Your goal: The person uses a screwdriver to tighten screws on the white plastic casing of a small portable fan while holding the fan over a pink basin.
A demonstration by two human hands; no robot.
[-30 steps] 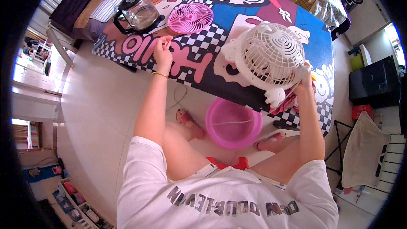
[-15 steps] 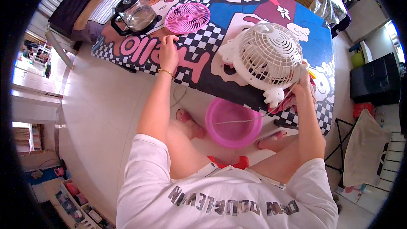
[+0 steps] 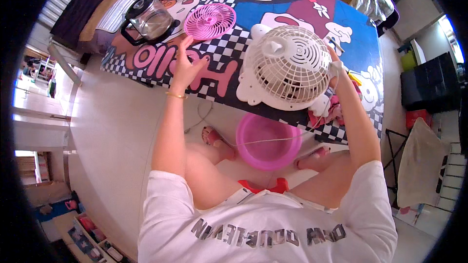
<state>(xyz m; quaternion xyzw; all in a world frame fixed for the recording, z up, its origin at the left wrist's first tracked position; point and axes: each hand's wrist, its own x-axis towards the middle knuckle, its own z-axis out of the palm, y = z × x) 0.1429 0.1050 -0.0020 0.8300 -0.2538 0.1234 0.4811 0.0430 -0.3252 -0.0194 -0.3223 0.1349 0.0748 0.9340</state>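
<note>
A pale tiled floor (image 3: 112, 131) spreads around 1 table (image 3: 360, 27), whose cover carries cartoon figures, black-and-white checks and big pink lettering. On the right side of the room I make out 1 black cabinet (image 3: 429, 85) and 1 beige cloth panel (image 3: 419, 165) beside a dark folding frame.

From my head view I count 2 hands, both over the table. The left hand (image 3: 184, 68) is empty: its thumb stands well away from the fingers, which reach up near the lower edge of 1 pink fan grille (image 3: 210, 21). I can't tell whether a fingertip touches it. I see 1 gold bangle (image 3: 176, 95) on that wrist.

The right hand (image 3: 337, 69) has its fingers curled around the right edge of 1 white fan (image 3: 292, 63), closed on it only as far as the housing allows. The fan lies on the table's near right part, its slatted cage facing up. Beside it, below the right hand, is 1 crumpled pink cloth (image 3: 334, 113), with 1 yellow object (image 3: 354, 79) behind the wrist.

Left of the grille I count 1 glass jug (image 3: 155, 22) with a black lid and handle. Below the table sit 1 pink basin (image 3: 268, 158), 1 pale cord (image 3: 273, 140) crossing above it, and 2 reddish sandals (image 3: 218, 142), 1 per foot.
</note>
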